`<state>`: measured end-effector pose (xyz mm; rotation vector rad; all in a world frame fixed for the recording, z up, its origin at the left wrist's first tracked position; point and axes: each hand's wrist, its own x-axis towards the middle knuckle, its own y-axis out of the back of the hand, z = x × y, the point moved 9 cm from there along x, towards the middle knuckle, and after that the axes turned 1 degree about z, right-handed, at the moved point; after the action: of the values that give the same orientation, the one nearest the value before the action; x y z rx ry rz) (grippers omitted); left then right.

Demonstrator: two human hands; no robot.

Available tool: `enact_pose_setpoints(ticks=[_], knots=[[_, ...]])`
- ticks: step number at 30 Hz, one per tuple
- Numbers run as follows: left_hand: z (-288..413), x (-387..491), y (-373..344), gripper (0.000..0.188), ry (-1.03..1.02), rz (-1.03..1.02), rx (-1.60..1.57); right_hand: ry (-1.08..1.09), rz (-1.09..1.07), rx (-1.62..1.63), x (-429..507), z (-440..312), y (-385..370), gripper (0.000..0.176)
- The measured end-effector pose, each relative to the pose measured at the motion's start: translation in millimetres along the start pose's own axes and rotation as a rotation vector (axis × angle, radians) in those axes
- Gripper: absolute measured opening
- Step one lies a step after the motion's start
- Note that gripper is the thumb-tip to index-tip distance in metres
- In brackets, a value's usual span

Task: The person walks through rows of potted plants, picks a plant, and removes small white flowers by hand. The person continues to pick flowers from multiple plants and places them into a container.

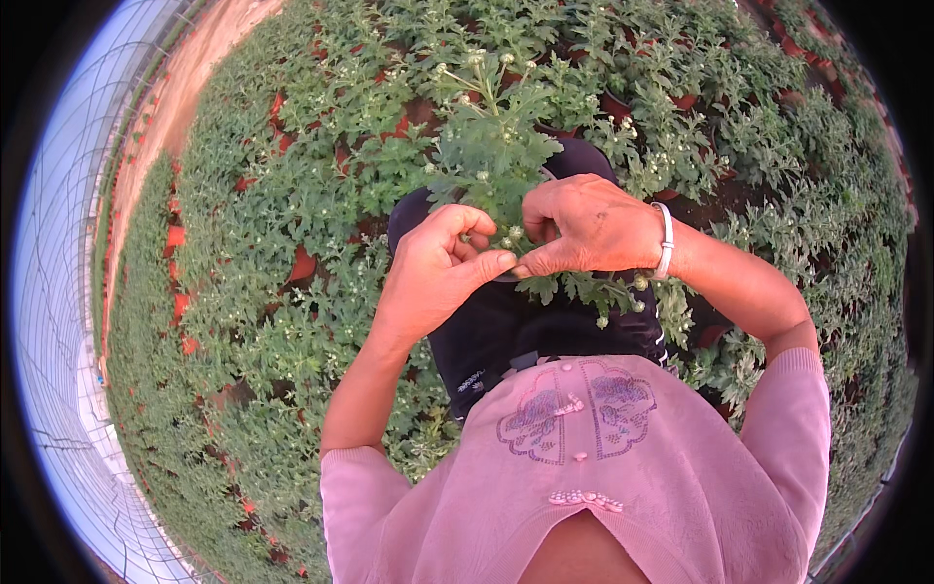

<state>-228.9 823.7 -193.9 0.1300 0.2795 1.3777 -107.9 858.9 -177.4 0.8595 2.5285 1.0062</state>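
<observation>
Between my two hands stands a leafy chrysanthemum plant (503, 146) with pale round buds on its stems. My left hand (449, 266) is on its near left side, fingers curled and thumb stretched to the right. My right hand (591, 226), with a light bracelet (664, 241) at the wrist, bends in from the right. The two thumb tips meet or nearly meet just below a small cluster of buds (512, 236). Whether either hand pinches a stem or bud cannot be made out. More budded leaves (602, 296) hang below my right hand, over my dark trousers (525, 321).
Dense potted chrysanthemums surround me on all sides, with reddish-brown pots (301, 264) showing between leaves. My knees are close against the plants. At the far left run a bare dirt path (197, 80) and a greenhouse wall of pale film over curved ribs (58, 241).
</observation>
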Motion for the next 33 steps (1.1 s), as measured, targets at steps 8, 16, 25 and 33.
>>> enact_pose_setpoints(ticks=[8,16,25,33], knots=[[14.3,3.3,-3.5,0.018,-0.092,0.042,0.241,0.033,0.005,-0.124,5.7,-0.4,-7.3,0.019],[2.2,5.7,-2.6,0.009,-0.020,0.006,0.300,0.004,-0.015,-0.061,12.4,0.6,-4.9,0.021],[-12.7,14.0,17.8,0.007,0.263,-0.030,-0.130,-0.047,0.371,-0.106,16.4,31.7,81.8,0.012],[23.0,47.0,69.1,0.013,-0.013,0.144,0.111,0.231,0.657,-0.395,28.9,3.9,129.0,0.021]])
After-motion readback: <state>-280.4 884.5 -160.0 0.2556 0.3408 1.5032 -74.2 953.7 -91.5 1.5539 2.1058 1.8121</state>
